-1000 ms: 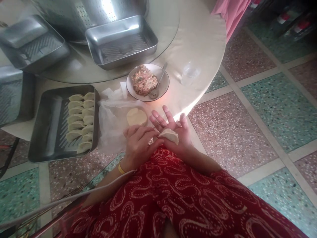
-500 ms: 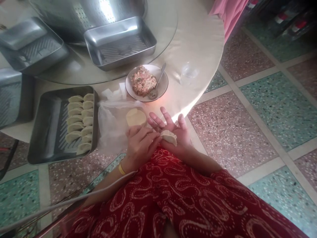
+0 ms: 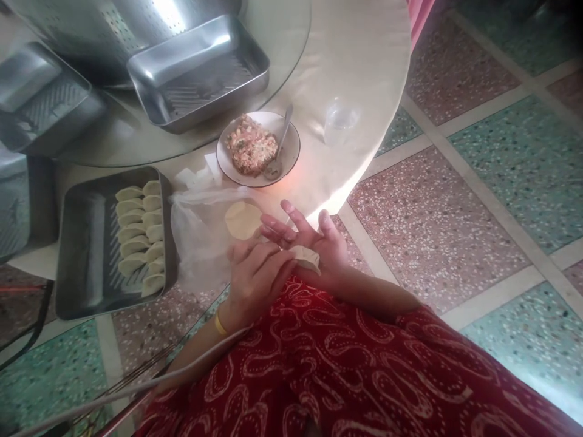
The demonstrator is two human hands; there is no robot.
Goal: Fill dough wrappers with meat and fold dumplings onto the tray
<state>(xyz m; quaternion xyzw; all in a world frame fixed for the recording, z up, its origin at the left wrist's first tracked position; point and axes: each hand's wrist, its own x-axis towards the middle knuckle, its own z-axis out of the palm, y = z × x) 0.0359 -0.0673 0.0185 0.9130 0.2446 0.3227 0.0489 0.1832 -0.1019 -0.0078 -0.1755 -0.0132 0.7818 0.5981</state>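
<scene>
1. Speckled pink and green floor tiles (image 3: 455, 230) lie under a round worktop (image 3: 359, 67) with a pale cloth.
2. The right hand (image 3: 314, 243) is open flat, and a folded dumpling (image 3: 306, 258) lies on its palm.
3. The left hand (image 3: 255, 273) pinches the dumpling's edge with its fingertips.
4. A round dough wrapper (image 3: 243, 220) lies on a plastic bag (image 3: 200, 243) just beside the hands.
5. A bowl of filling (image 3: 257, 149) with a spoon (image 3: 277, 152) sits farther back.
6. A metal tray (image 3: 82, 255) on the left holds two rows of finished dumplings (image 3: 136, 233).
</scene>
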